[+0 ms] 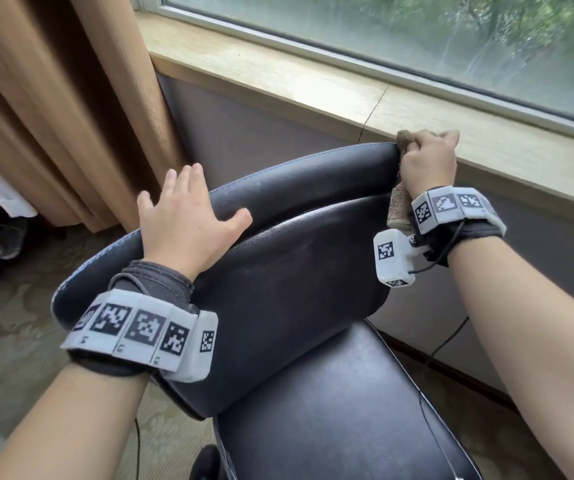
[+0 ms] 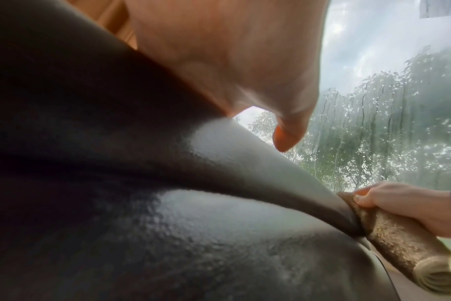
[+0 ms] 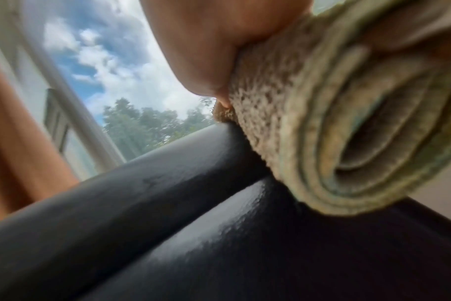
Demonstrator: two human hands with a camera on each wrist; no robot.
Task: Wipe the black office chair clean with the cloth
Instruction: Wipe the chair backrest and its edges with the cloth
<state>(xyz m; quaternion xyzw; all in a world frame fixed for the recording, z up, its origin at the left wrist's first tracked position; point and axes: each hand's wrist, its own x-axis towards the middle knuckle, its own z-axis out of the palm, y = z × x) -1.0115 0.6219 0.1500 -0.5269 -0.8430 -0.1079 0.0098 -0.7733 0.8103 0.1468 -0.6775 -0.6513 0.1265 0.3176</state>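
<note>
Right grip [image 1: 429, 157] clenches rolled cloth [image 1: 399, 206] against chair [image 1: 296, 271] corner — left grip [image 1: 188, 220] flat, fingers spread.

Head view: above, looking down. Wrist views: close, low, looking up at window [image 2: 389, 126]; all share chair backrest [image 1: 296, 258].

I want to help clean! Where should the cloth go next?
Probably slide the cloth leftward along the chair's top edge. The right hand holds it rolled at the right corner, while the left hand rests flat, steadying the back.
</note>
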